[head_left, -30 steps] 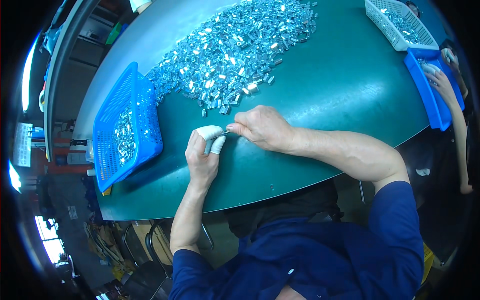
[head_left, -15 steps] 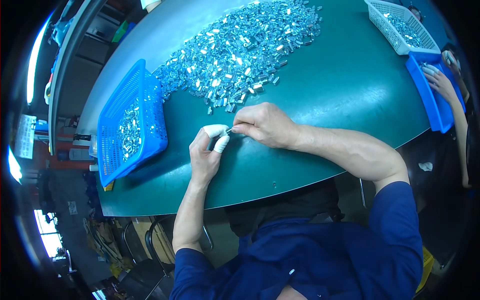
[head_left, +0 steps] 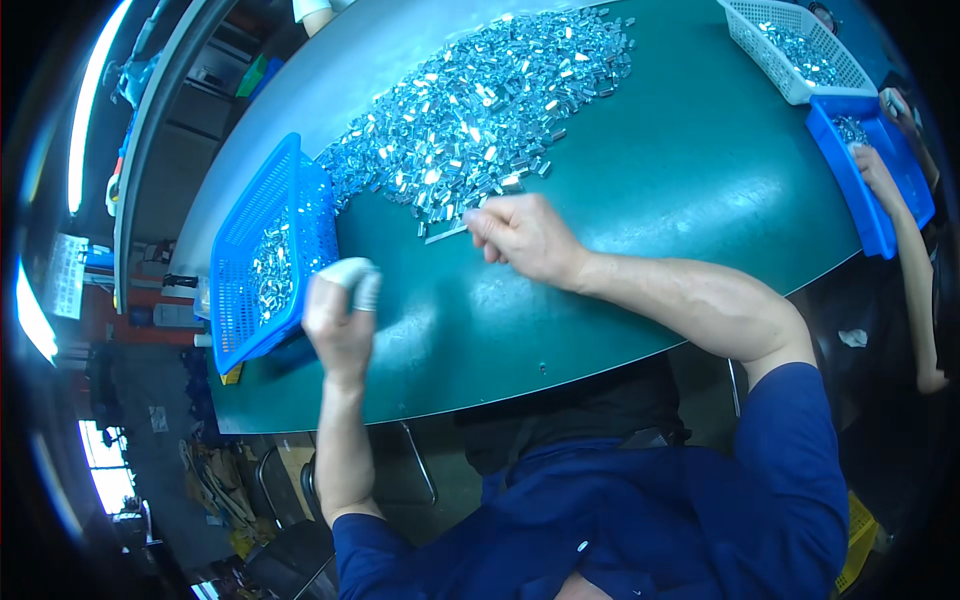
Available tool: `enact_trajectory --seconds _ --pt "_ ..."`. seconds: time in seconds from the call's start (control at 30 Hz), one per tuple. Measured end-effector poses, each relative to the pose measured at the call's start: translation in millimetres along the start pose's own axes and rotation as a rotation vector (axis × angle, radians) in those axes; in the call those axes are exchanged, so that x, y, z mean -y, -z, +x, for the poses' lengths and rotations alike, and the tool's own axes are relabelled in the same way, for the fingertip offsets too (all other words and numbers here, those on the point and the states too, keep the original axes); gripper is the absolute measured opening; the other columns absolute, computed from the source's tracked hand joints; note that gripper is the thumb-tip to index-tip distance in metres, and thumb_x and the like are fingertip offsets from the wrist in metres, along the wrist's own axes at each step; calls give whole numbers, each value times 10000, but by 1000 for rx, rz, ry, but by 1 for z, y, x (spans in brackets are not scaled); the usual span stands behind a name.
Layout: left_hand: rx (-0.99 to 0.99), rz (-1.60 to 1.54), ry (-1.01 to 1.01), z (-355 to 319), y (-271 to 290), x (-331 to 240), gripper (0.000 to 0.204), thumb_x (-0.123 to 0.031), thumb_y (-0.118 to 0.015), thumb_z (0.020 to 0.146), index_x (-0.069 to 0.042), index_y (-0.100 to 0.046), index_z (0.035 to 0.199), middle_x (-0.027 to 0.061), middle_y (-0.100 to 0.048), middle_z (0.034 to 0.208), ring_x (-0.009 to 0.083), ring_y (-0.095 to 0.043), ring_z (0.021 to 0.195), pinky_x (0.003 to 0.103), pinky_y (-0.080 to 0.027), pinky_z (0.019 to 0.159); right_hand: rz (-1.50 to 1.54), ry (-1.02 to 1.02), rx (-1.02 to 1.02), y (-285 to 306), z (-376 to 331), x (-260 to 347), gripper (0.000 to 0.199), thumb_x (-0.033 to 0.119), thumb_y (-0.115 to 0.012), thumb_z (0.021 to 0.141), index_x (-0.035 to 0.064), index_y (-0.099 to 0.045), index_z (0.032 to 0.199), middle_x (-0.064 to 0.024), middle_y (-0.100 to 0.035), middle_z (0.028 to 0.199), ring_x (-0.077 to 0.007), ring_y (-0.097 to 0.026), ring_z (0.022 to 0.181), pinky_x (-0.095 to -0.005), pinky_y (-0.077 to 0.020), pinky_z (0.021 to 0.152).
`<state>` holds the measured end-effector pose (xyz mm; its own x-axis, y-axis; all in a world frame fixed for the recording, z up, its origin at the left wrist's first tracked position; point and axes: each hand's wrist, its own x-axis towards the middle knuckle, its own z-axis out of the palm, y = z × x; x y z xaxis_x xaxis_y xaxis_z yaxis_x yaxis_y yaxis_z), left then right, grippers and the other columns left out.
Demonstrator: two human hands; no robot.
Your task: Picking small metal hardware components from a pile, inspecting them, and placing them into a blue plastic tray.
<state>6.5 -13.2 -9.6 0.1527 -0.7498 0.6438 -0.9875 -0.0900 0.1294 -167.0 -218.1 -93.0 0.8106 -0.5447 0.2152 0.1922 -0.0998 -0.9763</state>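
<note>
A large heap of small shiny metal parts (head_left: 480, 110) lies on the green table (head_left: 650, 200). My right hand (head_left: 520, 235) rests at the heap's near edge, fingers closed on a thin metal tool (head_left: 445, 235) whose tip points at the parts. My left hand (head_left: 340, 320) is raised and blurred beside a blue mesh basket (head_left: 300, 200) that holds more metal parts. White covers (head_left: 355, 278) sit on its fingertips. The fingers are curled; anything between them is hidden.
At the far right stand a white mesh basket (head_left: 740, 25) and a blue tray (head_left: 880, 220), both with parts. Another person's hand (head_left: 880, 170) reaches into the blue tray. The table's front edge (head_left: 560, 385) curves just before my body.
My hands, together a second ago, have separated. The left hand swung left to the blue basket; the right hand moved up to the heap's edge with the tool.
</note>
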Motion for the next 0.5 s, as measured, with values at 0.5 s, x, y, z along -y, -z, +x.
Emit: enact_trajectory --seconds 0.5 --pt "293 185 163 38 -79 82 301 -44 -678 931 -60 -712 1229 171 -696 1247 371 -641 1195 428 -505 1036 -34 -52 24 1 2 4 412 324 -607 1067 18 -680 801 -39 -668 652 -87 -598 568 -286 -469 528"
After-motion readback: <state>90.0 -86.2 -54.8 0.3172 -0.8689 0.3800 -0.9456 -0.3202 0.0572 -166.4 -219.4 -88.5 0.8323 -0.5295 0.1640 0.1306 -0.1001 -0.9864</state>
